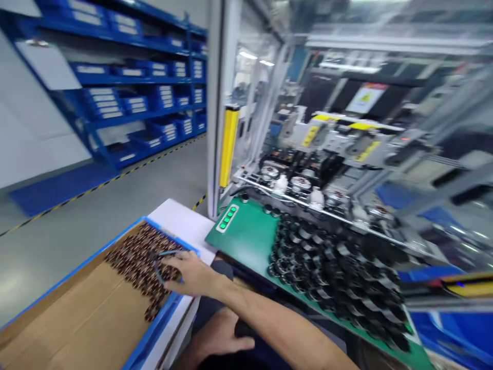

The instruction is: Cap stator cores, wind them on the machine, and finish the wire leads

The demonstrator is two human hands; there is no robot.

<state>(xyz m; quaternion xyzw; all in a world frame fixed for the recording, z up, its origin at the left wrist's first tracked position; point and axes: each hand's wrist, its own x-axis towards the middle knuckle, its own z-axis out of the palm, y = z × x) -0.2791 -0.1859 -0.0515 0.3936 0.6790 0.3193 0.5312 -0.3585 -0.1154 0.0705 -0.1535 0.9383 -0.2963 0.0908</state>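
Note:
My right hand (190, 273) reaches left over a shallow cardboard box (73, 329) edged with blue. Its thumb and fingers are spread around a plier-like tool (157, 267) with two thin blue-grey arms, held apart in a V. Blur hides the tool's exact kind. Under its tip lie many small copper-and-dark parts (134, 257), packed in rows at the box's far end. My left hand (221, 334) rests low near my lap, beneath the right forearm, thumb out and nothing visible in it. The forearm partly covers its fingers.
On the right, a green work surface (250, 226) carries many black ring-shaped parts (327, 277) and a panel of green buttons (227, 218). Behind it stands a framed machine with round metal fixtures (300, 183) and a yellow post (229, 146). Blue shelves (134, 79) hold bins.

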